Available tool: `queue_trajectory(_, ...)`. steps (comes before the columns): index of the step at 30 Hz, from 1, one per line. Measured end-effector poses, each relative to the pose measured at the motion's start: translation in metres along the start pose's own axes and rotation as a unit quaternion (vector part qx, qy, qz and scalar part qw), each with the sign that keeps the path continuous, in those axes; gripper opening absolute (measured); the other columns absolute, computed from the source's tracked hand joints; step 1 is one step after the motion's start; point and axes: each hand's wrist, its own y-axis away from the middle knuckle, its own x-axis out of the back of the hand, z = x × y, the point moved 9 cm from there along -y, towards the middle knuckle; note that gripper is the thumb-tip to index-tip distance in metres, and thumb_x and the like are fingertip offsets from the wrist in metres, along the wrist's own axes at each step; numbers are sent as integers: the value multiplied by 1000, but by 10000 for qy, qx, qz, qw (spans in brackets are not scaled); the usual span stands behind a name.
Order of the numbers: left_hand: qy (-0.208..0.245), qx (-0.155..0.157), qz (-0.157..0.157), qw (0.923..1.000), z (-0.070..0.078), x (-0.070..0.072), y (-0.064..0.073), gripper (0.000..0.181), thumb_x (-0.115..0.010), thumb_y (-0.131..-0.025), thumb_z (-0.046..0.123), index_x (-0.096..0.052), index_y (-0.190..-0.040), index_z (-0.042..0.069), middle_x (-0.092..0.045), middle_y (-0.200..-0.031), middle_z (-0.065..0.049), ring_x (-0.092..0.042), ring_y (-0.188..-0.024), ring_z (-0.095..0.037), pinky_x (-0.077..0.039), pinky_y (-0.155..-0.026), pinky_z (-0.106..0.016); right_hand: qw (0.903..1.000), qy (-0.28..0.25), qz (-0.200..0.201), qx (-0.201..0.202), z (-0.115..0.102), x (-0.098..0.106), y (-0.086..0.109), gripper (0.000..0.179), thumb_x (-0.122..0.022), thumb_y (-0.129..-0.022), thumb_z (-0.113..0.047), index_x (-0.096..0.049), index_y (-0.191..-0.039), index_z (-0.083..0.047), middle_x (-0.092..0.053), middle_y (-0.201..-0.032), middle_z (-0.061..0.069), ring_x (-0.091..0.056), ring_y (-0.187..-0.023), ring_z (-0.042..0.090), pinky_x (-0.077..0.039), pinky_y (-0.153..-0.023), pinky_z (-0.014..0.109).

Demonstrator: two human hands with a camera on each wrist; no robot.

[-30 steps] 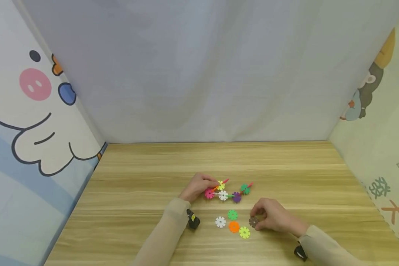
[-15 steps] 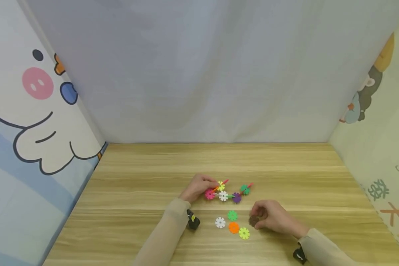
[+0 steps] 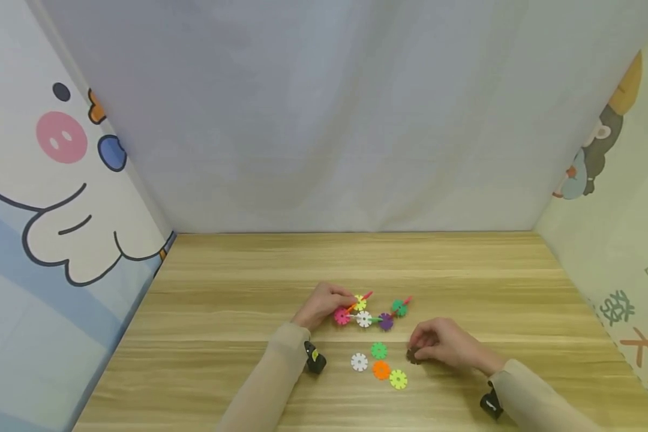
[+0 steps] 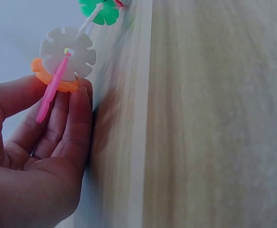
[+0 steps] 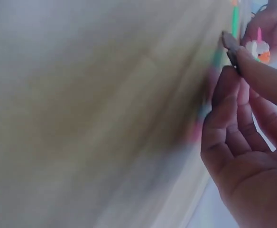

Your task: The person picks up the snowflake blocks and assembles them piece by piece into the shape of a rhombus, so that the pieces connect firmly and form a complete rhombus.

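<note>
A chain of slotted plastic discs (image 3: 364, 319) in pink, white, purple, green and yellow, linked by discs standing edge-on, is at the middle of the table. My left hand (image 3: 324, 303) holds its left end. In the left wrist view the thumb and fingers pinch an orange disc (image 4: 43, 76), beside a white disc (image 4: 79, 52) and a pink one (image 4: 53, 90) seen edge-on. Closer to me on the right, my right hand (image 3: 445, 343) pinches a brown slotted disc (image 3: 413, 355) between thumb and fingers. Fingers partly cover that disc; the right wrist view shows it edge-on (image 5: 231, 46).
Loose slotted discs lie flat between the forearms: white (image 3: 359, 362), green (image 3: 379, 350), orange (image 3: 381, 369) and yellow-green (image 3: 398, 379). The wooden table (image 3: 237, 258) meets a pale curtain (image 3: 329, 120) behind and printed cloth panels at both sides.
My right hand has shifted slightly away from me, and the brown disc has turned so less of its face shows. The left hand and the chain stay nearly in place.
</note>
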Motion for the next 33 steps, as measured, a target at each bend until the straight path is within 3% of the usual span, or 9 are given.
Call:
queue_trajectory(3,-35,2,22,10000,0,0,0,16,-77,-78,13,-73,-90,2,-64,-93,-7,-56,-85,-20,-47,-73,-30,9998,-153,96,-60,-2,11,-6,10,-74,-83,-11,-68,-91,-8,-65,-84,-1,-62,-76,15,-53,-68,28)
queue_trajectory(9,-54,-22,18,10000,2,1,2,17,-77,-79,13,-73,-90,2,-64,-93,-6,-56,-86,-20,-47,-75,-31,9971,-313,694,85,-11,45,-24,14,-70,-87,-8,-69,-98,0,-66,-90,7,-63,-79,22,-53,-70,30)
queue_trajectory(12,-39,-22,-9,10000,2,1,3,17,-77,-79,13,-73,-91,2,-64,-94,-6,-56,-86,-20,-46,-75,-31,9954,-173,938,133,-13,57,-35,15,-69,-88,-8,-69,-99,1,-68,-89,8,-65,-79,25,-53,-67,33)
queue_trajectory(16,-59,-46,-32,10000,1,1,2,16,-77,-79,14,-73,-90,2,-64,-94,-6,-55,-86,-20,-46,-74,-30,9930,17,1177,-137,-10,67,-49,15,-70,-87,-10,-71,-98,0,-70,-88,6,-65,-78,23,-52,-64,33)
queue_trajectory(25,-106,-49,-22,9999,0,0,1,14,-77,-79,13,-74,-90,3,-65,-93,-5,-55,-87,-19,-46,-75,-30,9895,-55,1193,-815,-1,66,-73,19,-69,-89,-16,-72,-102,-3,-68,-100,9,-62,-86,21,-52,-69,35)
queue_trajectory(33,-157,-27,75,9998,0,2,1,14,-77,-79,13,-74,-88,4,-64,-93,-5,-56,-86,-19,-46,-74,-30,9873,-260,1112,-1103,6,55,-92,16,-70,-87,-11,-73,-99,-2,-69,-95,9,-62,-78,20,-53,-65,35)
